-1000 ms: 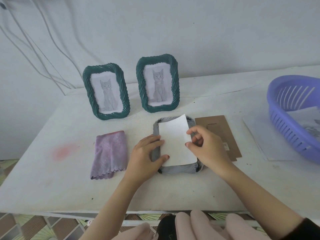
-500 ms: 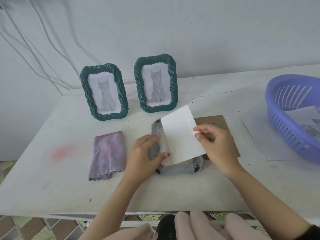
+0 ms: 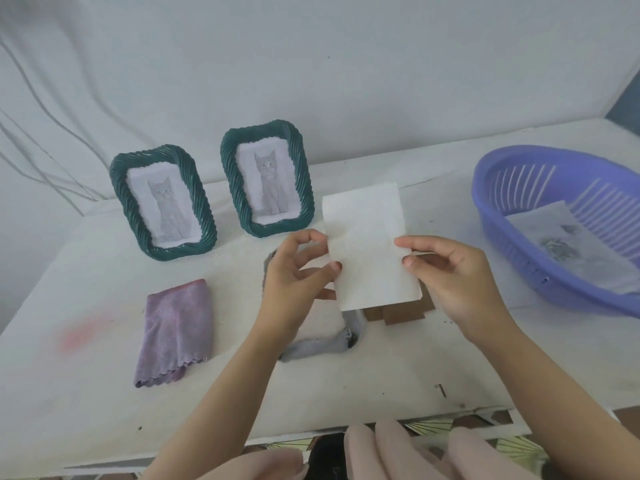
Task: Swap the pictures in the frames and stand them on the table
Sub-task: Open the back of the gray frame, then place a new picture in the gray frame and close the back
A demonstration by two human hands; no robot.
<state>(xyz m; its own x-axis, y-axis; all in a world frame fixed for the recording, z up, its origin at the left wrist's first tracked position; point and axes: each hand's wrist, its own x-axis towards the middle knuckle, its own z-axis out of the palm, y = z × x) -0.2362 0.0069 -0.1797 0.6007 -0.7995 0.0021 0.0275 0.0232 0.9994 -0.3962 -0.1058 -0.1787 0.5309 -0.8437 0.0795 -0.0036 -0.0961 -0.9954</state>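
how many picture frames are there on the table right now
3: two green frames stand upright at the back, each holding a cat picture; a grey frame lies flat, mostly hidden behind the hands.

Green twisted frames [image 3: 162,202], lilac cloth [image 3: 176,329], violet basket [image 3: 512,216].

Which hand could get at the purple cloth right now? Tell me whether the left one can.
Probably yes, once it lets go. The left hand pinches the white picture along with the right hand. The purple cloth lies flat beside it, with bare table between.
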